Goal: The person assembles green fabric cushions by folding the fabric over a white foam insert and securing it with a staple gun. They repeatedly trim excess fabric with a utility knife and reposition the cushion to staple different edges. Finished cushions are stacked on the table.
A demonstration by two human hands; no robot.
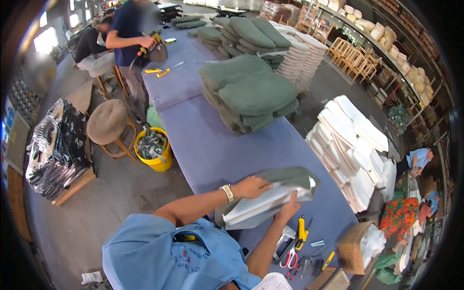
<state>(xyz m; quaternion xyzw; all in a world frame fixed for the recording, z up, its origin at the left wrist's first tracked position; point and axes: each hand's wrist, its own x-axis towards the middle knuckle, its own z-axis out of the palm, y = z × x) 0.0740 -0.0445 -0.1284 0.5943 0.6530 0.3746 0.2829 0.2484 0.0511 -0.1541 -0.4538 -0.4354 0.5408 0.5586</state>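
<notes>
A cushion lies tilted at the near edge of the table, its white foam [258, 208] showing inside a grey-green fabric cover [290, 174]. My left hand [252, 187], with a gold watch at the wrist, is closed on the cushion's upper side where fabric meets foam. Opposite it, my right hand [288, 208] grips the lower right side, thumb up along the white face. The undersides of my fingers are hidden by the cushion. Close to my right forearm lie a silver staple gun [285, 238], red-handled scissors [290, 258] and a yellow-handled tool [301, 231].
Stacked green cushions [256, 92] fill the middle of the blue table [217, 150]. A cardboard box [352, 247] stands at the near right, white foam pads [350, 140] beyond the right edge. A yellow bucket [162, 162] and stool [108, 121] stand left; a co-worker holds a power drill [153, 41].
</notes>
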